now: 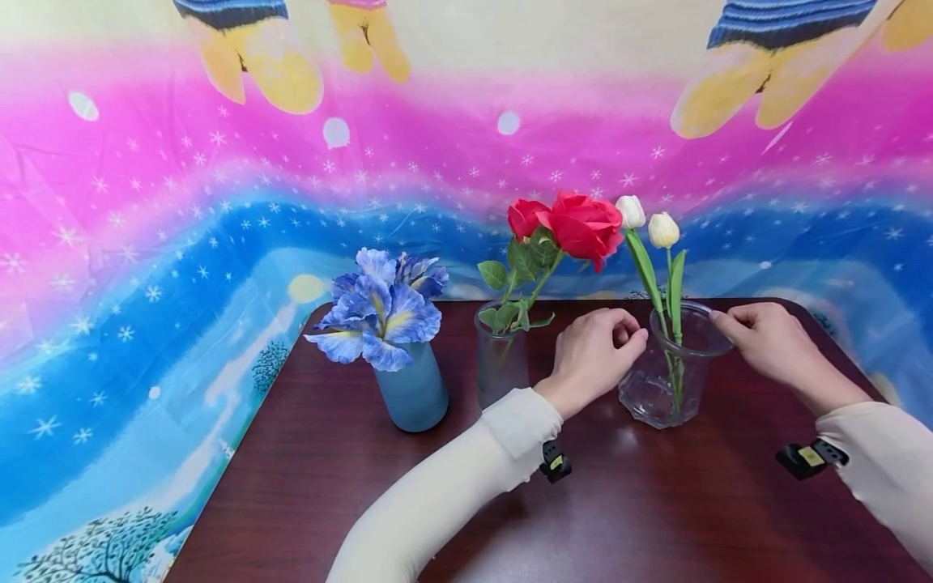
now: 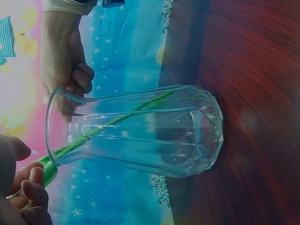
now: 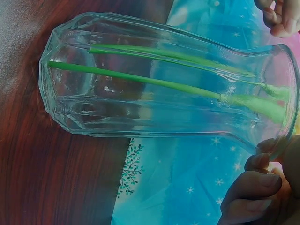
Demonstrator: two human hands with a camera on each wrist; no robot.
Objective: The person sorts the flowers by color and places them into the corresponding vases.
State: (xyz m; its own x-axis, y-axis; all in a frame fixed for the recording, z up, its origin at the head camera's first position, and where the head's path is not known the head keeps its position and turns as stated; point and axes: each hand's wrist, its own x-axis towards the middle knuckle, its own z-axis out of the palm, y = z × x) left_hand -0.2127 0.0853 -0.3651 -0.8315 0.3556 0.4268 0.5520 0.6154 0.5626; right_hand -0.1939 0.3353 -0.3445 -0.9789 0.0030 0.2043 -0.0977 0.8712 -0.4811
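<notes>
A clear glass vase (image 1: 641, 397) with a faceted base stands on the table. In it are two white tulips (image 1: 663, 230); their green stems (image 3: 140, 78) reach down inside the glass. My right hand (image 1: 776, 340) pinches the vase's rim on its right side, fingers and thumb over the edge. On the other side, my left hand (image 1: 594, 356) is beside the rim with its fingers loosely curled. Thumb and forefinger stand apart in the left wrist view, near a tulip leaf (image 2: 50, 173), and I see nothing held between them.
Red roses (image 1: 583, 227) stand in a frosted vase (image 1: 503, 376), partly behind my left forearm. Further left, blue irises (image 1: 382, 312) fill a blue vase (image 1: 411, 393). The dark wooden table (image 1: 619, 510) backs onto a colourful printed cloth (image 1: 437, 162).
</notes>
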